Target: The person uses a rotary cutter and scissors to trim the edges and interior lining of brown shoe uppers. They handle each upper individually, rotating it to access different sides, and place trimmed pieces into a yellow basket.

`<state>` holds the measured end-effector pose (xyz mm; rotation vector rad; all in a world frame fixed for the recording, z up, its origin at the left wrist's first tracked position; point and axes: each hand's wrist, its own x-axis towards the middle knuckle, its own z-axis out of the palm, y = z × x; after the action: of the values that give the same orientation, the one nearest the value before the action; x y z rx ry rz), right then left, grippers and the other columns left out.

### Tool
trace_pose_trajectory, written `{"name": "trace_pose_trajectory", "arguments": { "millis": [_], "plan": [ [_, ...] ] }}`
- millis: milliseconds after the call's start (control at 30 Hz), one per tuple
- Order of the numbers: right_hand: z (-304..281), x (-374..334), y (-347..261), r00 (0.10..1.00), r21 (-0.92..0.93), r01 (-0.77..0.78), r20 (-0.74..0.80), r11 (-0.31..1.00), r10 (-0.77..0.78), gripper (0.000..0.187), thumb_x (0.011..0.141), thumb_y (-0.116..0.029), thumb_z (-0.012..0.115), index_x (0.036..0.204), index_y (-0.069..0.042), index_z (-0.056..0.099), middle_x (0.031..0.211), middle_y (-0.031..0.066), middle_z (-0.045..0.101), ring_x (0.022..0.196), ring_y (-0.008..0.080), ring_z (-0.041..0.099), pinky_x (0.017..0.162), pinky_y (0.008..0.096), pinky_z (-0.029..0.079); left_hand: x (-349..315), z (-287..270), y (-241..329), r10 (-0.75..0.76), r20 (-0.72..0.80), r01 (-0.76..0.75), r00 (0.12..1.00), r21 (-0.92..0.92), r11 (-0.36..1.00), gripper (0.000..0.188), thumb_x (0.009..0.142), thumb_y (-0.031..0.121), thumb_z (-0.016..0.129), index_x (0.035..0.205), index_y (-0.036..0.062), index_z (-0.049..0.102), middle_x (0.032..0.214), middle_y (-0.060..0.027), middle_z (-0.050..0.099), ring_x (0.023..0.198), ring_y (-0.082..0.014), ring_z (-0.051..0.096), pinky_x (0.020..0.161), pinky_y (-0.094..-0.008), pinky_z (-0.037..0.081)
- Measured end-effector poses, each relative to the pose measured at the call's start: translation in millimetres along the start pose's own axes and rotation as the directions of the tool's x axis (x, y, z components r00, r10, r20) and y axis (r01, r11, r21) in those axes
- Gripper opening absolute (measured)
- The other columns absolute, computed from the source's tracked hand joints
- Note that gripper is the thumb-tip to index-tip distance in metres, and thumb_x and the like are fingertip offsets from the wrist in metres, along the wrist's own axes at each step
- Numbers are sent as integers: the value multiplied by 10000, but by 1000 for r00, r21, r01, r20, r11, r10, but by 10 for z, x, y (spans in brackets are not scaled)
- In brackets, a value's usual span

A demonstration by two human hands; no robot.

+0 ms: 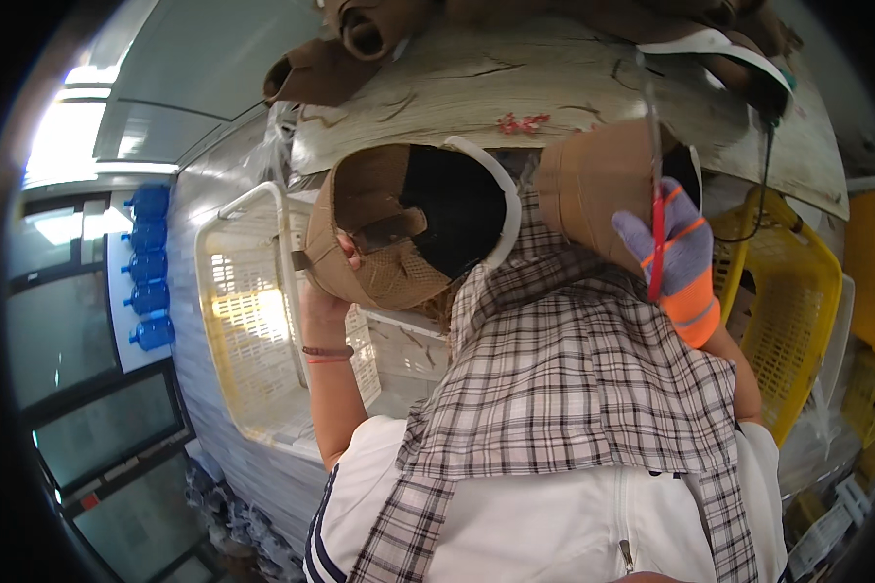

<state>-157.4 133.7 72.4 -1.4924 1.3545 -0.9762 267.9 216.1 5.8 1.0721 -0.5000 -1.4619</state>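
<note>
My bare left hand (332, 290) grips a brown cap (360, 180) from below and behind, the fingertips showing through the gap at its back. The cap's hollow side is toward me; a black lining and a white-edged brim are visible in it. In a purple and orange glove, my right hand (679, 255) is closed on a red-handled tool (658, 243) with a long thin blade pointing up, its end blurred. Just behind that hand, a second brown cap (588, 185) stands at the table's near edge. Whether the glove also touches it, I cannot tell.
Several brown caps (326, 73) lie along the far side of the worn table (437, 97), among red thread scraps (523, 123). A pale plastic basket (253, 408) stands at left, a yellow basket (792, 340) at right. A dark cord (767, 175) hangs over the table's right side.
</note>
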Motion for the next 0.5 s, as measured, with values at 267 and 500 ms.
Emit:
{"name": "trace_pose_trajectory", "arguments": {
  "millis": [267,500],
  "plan": [
    [179,-60,287,933,-144,-143,311,979,182,437,776,-265,784,1049,15,588,741,88,593,649,110,511,613,279,458,18,394,244,140,21,-133,990,-187,973,279,751,-123,587,986,25,570,958,-82,614,896,-191,617,820,-284,532],
    [-690,317,-41,994,-393,108,61,913,-91,482,760,-169,789,1115,19,523,833,47,584,698,130,539,658,265,478,624,1221,-250,-56,286,138,956,-272,952,404,808,-8,651,1198,28,548,1139,-120,628,1042,-225,621,848,-333,547]
  ]
}}
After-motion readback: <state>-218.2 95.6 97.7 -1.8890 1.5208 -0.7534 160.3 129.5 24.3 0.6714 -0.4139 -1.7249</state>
